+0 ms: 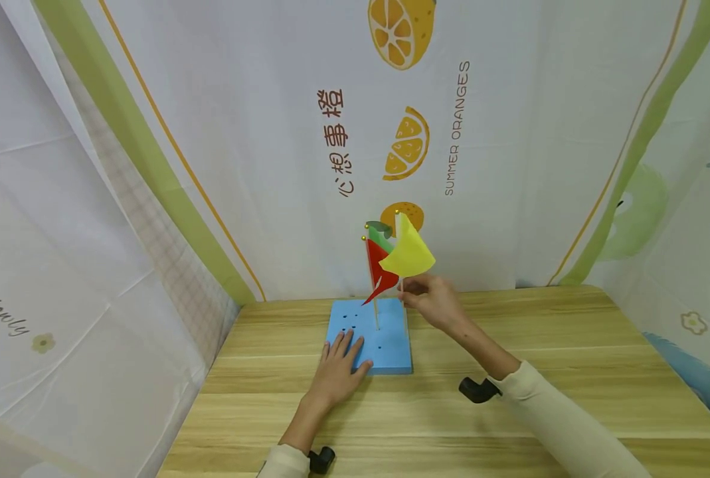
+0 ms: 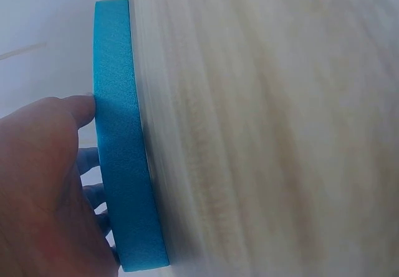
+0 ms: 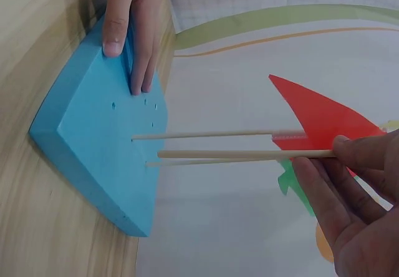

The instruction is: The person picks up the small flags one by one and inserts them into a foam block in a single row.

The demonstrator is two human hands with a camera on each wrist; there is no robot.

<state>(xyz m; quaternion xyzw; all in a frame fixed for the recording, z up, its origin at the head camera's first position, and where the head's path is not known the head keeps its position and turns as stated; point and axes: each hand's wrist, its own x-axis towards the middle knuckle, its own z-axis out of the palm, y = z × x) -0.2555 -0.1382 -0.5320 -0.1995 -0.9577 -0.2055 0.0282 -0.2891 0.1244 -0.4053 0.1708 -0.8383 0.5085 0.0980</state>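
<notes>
My left hand (image 1: 337,372) rests on the near left part of a blue foam block (image 1: 393,362), fingers spread and straight over its top. Small holes dot the block. A red flag (image 1: 376,257) and a green flag (image 1: 386,243) stand in it on thin sticks. Thumb and fingers of my right hand (image 1: 437,304) pinch the stick (image 3: 243,155) of a yellow flag (image 1: 410,251) at the block's right side. In the right wrist view, this stick's lower end hangs above the block, apart from it. The red flag partly hides the green one.
The block lies on a wood-grain table (image 1: 510,425), near its back edge. Behind stands a white curtain (image 1: 259,166) printed with oranges, and more curtain hangs at both sides. A black wrist mount (image 1: 477,390) sticks out from the right sleeve.
</notes>
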